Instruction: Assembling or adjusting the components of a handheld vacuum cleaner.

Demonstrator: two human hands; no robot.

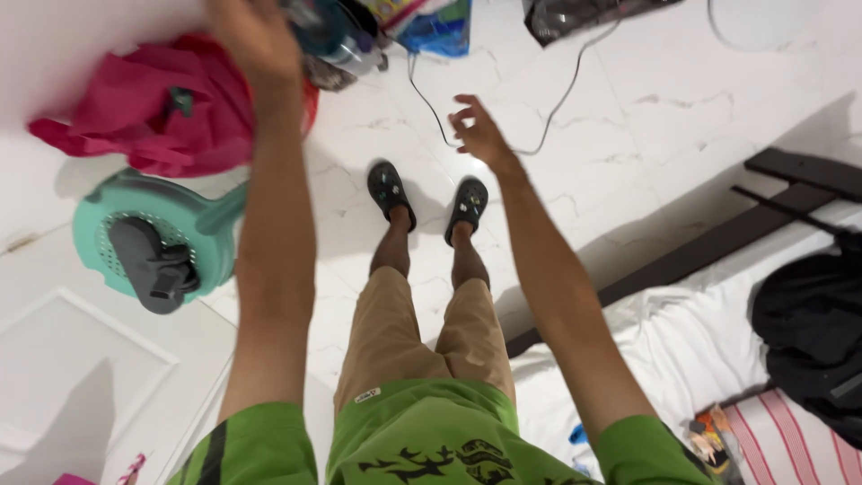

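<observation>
I look straight down at my own legs and dark clogs on a white marble floor. My left hand (256,40) is stretched forward at the top of the view, over a heap of pink cloth (157,112) and beside a blurred dark and blue object (328,31); whether it grips that object is unclear. My right hand (480,133) hovers above the floor with fingers loosely curled and apart, holding nothing. Just beyond it a thin black cable (431,112) runs across the tiles.
A teal plastic stool (193,238) with a dark grey object (154,265) on it stands at the left. A bed with white sheet (691,332), dark frame (709,242) and black garment (813,328) fills the right. Blue bag (437,29) at top.
</observation>
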